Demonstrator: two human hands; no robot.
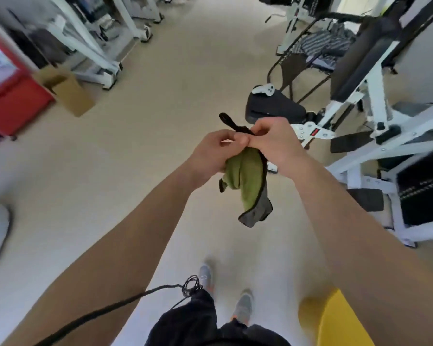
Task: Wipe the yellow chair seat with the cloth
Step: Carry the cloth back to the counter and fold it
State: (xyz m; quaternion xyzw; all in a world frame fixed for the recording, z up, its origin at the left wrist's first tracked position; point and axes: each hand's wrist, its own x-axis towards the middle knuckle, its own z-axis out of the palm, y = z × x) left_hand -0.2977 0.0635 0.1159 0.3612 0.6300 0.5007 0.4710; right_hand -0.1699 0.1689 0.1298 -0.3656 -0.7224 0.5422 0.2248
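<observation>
A green cloth (244, 174) with a grey back and black edging hangs in the air in front of me. My left hand (214, 153) grips its bunched upper part from the left. My right hand (273, 143) pinches the top edge from the right, fingertips meeting those of the left hand. A black loop of the cloth sticks up above both hands. Part of the yellow chair seat (335, 323) shows at the bottom right, below my right forearm and well beneath the cloth.
White metal frames (355, 156) and a black folding chair (300, 68) stand on the right. A cardboard box (65, 91) and a red cabinet (8, 96) stand on the left. A black cable (135, 295) trails by my feet on the beige floor.
</observation>
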